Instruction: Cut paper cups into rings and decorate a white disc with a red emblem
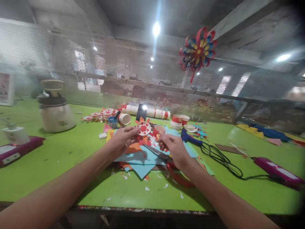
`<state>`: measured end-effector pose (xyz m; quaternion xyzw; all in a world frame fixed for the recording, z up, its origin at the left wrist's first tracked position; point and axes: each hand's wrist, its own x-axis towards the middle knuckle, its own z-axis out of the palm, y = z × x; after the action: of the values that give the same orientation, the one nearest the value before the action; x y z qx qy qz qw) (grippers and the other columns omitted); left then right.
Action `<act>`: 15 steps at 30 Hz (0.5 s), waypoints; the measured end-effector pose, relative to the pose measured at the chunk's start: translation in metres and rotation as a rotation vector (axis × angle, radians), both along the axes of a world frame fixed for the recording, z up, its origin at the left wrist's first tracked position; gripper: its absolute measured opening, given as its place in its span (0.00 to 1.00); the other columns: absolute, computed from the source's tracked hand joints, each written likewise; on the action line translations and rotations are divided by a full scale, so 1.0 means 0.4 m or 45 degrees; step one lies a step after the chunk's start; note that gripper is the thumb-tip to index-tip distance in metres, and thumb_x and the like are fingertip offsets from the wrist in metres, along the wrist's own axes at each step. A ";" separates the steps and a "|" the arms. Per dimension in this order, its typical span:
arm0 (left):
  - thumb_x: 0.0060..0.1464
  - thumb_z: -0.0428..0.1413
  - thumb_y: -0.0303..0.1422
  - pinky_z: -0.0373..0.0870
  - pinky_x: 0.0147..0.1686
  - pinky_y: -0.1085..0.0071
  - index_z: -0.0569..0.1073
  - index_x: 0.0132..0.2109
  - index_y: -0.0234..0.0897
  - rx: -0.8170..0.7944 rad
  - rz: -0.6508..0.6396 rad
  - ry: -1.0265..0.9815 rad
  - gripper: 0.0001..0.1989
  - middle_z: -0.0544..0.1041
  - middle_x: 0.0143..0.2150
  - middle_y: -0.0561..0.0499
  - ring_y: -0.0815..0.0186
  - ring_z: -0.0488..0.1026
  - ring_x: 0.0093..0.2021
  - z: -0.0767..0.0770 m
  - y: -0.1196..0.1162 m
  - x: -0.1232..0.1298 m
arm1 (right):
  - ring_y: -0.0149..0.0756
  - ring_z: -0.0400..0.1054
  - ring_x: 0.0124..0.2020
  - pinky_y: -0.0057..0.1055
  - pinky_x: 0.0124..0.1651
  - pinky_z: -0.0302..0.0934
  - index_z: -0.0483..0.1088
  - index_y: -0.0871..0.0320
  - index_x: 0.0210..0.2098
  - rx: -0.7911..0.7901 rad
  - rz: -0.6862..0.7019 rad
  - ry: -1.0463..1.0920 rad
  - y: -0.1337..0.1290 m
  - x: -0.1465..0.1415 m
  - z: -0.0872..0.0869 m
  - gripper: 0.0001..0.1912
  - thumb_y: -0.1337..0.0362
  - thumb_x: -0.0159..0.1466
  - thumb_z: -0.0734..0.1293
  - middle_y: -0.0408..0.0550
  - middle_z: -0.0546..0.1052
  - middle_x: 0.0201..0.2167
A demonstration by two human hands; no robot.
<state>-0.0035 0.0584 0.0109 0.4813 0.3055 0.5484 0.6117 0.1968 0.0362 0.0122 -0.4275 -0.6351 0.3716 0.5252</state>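
Note:
My left hand (125, 139) pinches a round white disc with red pieces on it (144, 128), orange points showing around it. Close by on the right, my right hand (172, 144) is closed on a small round tan piece (159, 129). Below both hands lie sheets of light blue paper (143, 170) and orange paper (133, 148). Scissors with red handles (157, 152) rest on the sheets, partly hidden by my right hand. White paper scraps (147, 189) are scattered in front.
A blue glue gun (190, 138) with a black cord lies right, near a purple power strip (277, 171). Behind are a blue jar (112, 122), a phone (141, 112) and paper cups (176, 120). A large jug (56, 113) stands left on the green table (95, 187).

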 end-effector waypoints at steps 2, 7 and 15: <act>0.46 0.67 0.37 0.69 0.35 0.73 0.78 0.33 0.32 0.019 -0.002 -0.025 0.12 0.77 0.32 0.49 0.69 0.73 0.32 0.002 -0.004 0.004 | 0.31 0.62 0.20 0.30 0.26 0.58 0.71 0.62 0.22 -0.062 0.140 -0.060 -0.018 -0.023 -0.007 0.25 0.44 0.58 0.66 0.44 0.69 0.17; 0.47 0.66 0.36 0.71 0.34 0.71 0.77 0.30 0.32 0.044 -0.087 -0.046 0.11 0.76 0.29 0.51 0.69 0.72 0.29 -0.005 -0.020 0.029 | 0.29 0.62 0.22 0.29 0.29 0.57 0.69 0.61 0.18 -0.148 0.267 -0.073 -0.050 -0.054 -0.012 0.24 0.47 0.58 0.68 0.43 0.70 0.17; 0.48 0.66 0.36 0.71 0.37 0.69 0.76 0.32 0.33 0.058 -0.123 -0.065 0.10 0.77 0.31 0.50 0.67 0.74 0.32 -0.004 -0.034 0.032 | 0.26 0.61 0.20 0.26 0.26 0.55 0.75 0.62 0.24 -0.500 0.347 0.324 -0.052 -0.044 -0.021 0.18 0.52 0.53 0.75 0.42 0.71 0.18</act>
<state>0.0095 0.0448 0.0092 0.4950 0.2536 0.5372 0.6341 0.1793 0.0152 0.0037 -0.3816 -0.5314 0.6057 0.4528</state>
